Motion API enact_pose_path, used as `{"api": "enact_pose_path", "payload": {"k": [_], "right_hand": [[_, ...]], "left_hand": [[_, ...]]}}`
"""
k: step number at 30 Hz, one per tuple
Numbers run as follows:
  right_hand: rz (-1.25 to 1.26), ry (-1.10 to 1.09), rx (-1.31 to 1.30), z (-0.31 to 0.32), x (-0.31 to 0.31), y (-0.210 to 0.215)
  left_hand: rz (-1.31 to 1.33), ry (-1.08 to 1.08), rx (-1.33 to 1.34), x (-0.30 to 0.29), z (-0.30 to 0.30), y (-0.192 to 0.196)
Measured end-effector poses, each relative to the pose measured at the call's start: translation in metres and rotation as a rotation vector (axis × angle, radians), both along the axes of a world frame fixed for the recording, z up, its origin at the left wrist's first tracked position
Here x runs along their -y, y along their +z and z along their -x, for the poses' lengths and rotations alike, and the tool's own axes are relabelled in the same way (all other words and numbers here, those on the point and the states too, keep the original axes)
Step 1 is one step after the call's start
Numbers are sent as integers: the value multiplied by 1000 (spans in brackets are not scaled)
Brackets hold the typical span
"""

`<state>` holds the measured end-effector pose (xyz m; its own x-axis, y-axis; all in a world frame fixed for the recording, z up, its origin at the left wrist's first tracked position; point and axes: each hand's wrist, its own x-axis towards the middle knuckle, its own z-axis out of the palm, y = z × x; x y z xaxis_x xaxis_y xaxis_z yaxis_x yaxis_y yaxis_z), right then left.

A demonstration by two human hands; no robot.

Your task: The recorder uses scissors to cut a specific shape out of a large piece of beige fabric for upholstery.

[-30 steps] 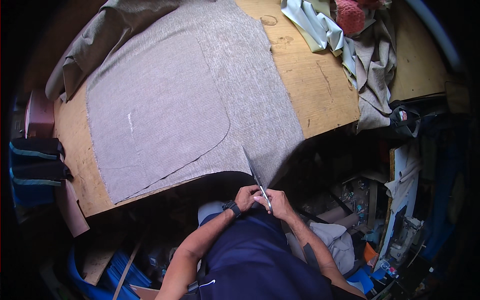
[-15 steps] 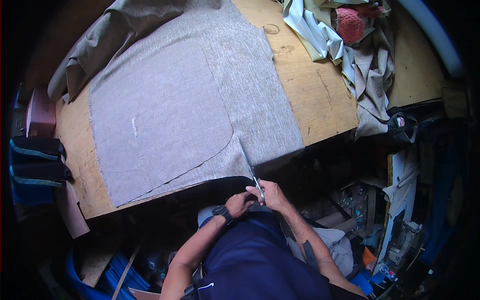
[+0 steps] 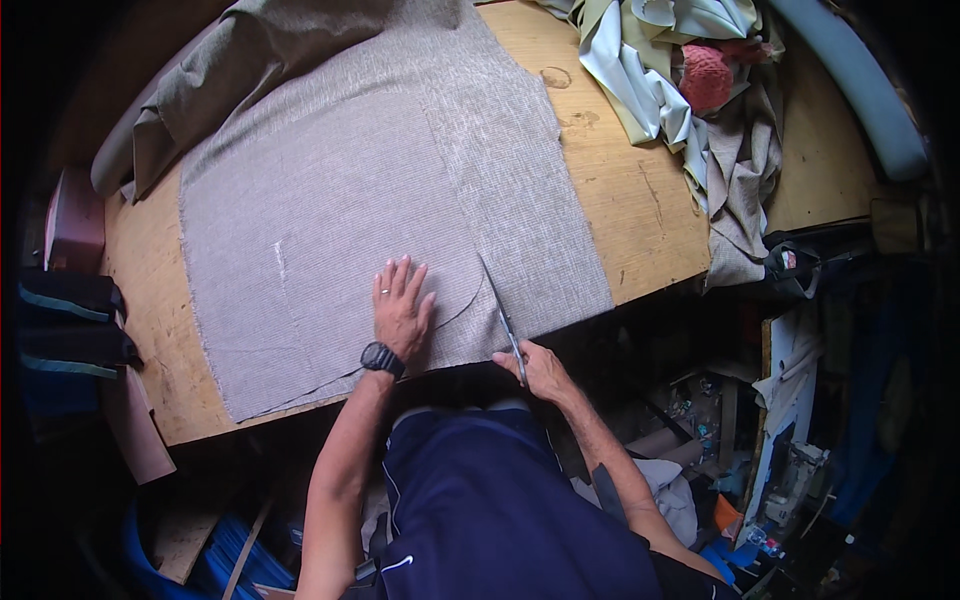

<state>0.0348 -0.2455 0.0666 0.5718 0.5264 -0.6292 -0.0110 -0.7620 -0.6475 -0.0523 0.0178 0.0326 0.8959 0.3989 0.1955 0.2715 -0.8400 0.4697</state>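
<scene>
My left hand (image 3: pixel 402 308) lies flat with fingers stretched out on a ribbed grey fabric piece (image 3: pixel 330 200), close to its rounded near-right corner. This piece rests on a larger woven grey fabric (image 3: pixel 540 230) that reaches past it to the right. At the table's front edge my right hand (image 3: pixel 543 370) grips a pair of scissors (image 3: pixel 506 322) by the handles. The blades point away from me over the larger fabric, with their tip near the piece's curved edge. Whether the blades are parted is hard to make out.
A wooden table (image 3: pixel 640 210) carries the fabrics. At its far left lies a bunched dark grey fold (image 3: pixel 200 85). White and brown cloth scraps (image 3: pixel 620 70) with a red piece (image 3: pixel 706 75) heap at the far right. Boards and a blue container (image 3: pixel 150 540) stand below left.
My left hand has moved from beside the right hand up onto the ribbed fabric and spread flat. The right hand, still holding the scissors, has shifted slightly; the view has moved a little too.
</scene>
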Motion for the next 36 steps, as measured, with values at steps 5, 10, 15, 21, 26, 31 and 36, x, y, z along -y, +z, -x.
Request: {"api": "enact_pose_path", "payload": {"k": [5, 10, 15, 21, 26, 31, 36], "right_hand": [[63, -17, 43, 3, -5, -1], [-24, -129, -81, 3, -10, 4], [21, -46, -22, -19, -30, 3], [34, -59, -71, -31, -42, 4], [54, -58, -94, -39, -53, 4], [-21, -48, -20, -53, -71, 1], [-11, -72, -152, -62, -72, 4]], "left_hand": [[-66, 7, -109, 6, -1, -11], [-68, -9, -141, 4, -5, -8], [-61, -3, -187, 3, -7, -4], [-38, 1, -239, 2, -11, 2], [-11, 14, -259, 1, -14, 5], [6, 5, -285, 0, -15, 8], [15, 5, -290, -2, -16, 8]]}}
